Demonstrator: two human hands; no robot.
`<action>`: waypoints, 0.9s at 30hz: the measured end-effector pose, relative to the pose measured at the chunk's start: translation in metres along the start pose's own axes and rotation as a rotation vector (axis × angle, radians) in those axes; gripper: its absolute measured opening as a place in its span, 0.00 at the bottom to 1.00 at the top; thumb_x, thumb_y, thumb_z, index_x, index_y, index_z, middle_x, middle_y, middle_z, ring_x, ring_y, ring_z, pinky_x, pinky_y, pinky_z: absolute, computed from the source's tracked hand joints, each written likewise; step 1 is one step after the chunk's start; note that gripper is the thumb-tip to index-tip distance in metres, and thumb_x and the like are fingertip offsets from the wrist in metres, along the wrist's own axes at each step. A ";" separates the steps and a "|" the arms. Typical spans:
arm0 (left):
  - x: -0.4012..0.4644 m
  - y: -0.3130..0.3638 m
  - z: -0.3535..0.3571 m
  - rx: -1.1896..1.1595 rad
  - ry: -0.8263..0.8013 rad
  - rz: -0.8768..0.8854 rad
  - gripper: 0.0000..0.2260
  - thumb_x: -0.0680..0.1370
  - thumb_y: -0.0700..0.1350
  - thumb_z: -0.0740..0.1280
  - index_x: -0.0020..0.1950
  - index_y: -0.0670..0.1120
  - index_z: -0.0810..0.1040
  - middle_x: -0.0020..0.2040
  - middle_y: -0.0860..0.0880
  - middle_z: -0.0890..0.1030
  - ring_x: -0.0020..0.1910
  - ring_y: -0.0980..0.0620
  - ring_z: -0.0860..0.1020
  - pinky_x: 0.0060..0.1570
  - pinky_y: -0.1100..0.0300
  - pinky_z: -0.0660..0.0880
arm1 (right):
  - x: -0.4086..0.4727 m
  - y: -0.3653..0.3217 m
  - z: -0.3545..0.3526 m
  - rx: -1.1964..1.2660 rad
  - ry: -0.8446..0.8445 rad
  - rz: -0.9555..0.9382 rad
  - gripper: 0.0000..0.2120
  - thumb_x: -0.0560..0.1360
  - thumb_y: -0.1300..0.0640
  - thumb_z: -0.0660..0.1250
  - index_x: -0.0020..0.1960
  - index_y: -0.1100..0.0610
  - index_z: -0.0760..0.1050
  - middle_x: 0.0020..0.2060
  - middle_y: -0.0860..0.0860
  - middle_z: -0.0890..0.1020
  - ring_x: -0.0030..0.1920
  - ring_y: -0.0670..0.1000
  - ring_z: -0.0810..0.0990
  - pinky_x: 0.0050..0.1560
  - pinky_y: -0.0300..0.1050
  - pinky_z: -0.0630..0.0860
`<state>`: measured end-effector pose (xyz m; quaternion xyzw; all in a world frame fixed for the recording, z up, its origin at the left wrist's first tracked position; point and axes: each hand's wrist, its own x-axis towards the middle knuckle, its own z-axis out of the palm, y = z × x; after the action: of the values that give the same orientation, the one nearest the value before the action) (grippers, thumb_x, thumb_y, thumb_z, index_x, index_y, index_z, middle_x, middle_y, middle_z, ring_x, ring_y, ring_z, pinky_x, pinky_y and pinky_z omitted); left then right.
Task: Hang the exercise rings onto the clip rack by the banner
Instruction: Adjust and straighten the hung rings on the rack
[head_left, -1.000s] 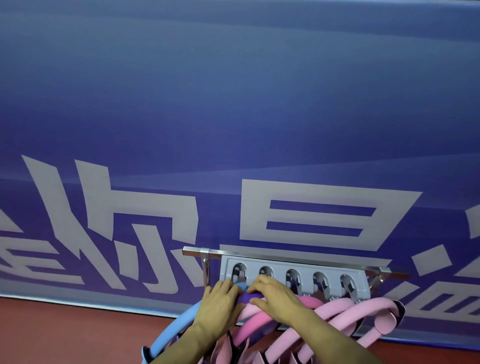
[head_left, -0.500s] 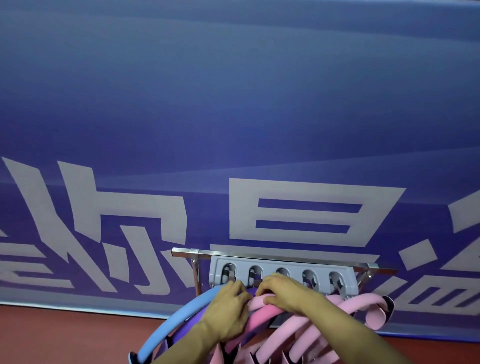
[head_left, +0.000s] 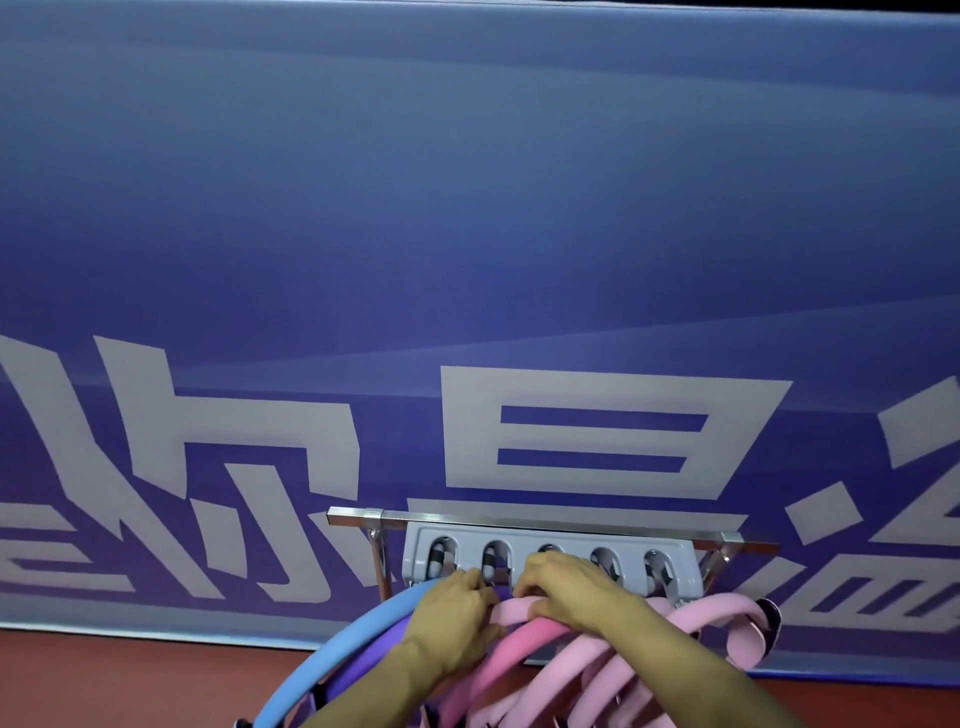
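Blue banner wall, red floor, grey clip rack

Left hand (head_left: 457, 618) grips the purple ring (head_left: 387, 642); right hand (head_left: 566, 590) curls over a pink ring (head_left: 519, 605) beneath the clip rack (head_left: 545, 535), before the banner (head_left: 467, 234) above the red floor (head_left: 130, 675).

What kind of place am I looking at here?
Probably a gym or sports hall. A grey clip rack holds padded exercise rings in pink, blue and purple, a big blue banner with large white characters hangs behind, and the floor is reddish, like sports flooring.
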<state>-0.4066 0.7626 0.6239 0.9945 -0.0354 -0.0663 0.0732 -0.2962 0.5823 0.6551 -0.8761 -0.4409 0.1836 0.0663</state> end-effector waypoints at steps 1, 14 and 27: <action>-0.001 0.000 -0.001 0.009 0.005 -0.001 0.19 0.79 0.59 0.61 0.61 0.47 0.77 0.58 0.46 0.75 0.60 0.45 0.72 0.57 0.51 0.68 | 0.000 -0.001 0.000 -0.016 0.006 -0.014 0.15 0.75 0.52 0.67 0.61 0.45 0.78 0.57 0.46 0.78 0.62 0.50 0.73 0.57 0.48 0.72; -0.005 0.017 -0.002 0.017 0.013 -0.048 0.18 0.81 0.56 0.53 0.64 0.47 0.71 0.63 0.48 0.70 0.64 0.45 0.69 0.59 0.46 0.67 | -0.003 0.011 0.002 0.093 0.017 0.015 0.13 0.75 0.52 0.66 0.59 0.45 0.78 0.55 0.42 0.78 0.56 0.47 0.76 0.58 0.46 0.74; -0.005 0.014 0.004 -0.124 0.052 -0.045 0.16 0.79 0.61 0.56 0.56 0.53 0.77 0.54 0.51 0.72 0.56 0.47 0.72 0.55 0.51 0.68 | -0.026 0.025 -0.003 0.165 -0.021 0.007 0.14 0.73 0.39 0.66 0.53 0.45 0.80 0.51 0.42 0.80 0.51 0.45 0.78 0.56 0.47 0.76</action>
<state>-0.4133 0.7483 0.6232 0.9900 -0.0069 -0.0444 0.1338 -0.2905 0.5468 0.6582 -0.8672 -0.4219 0.2287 0.1332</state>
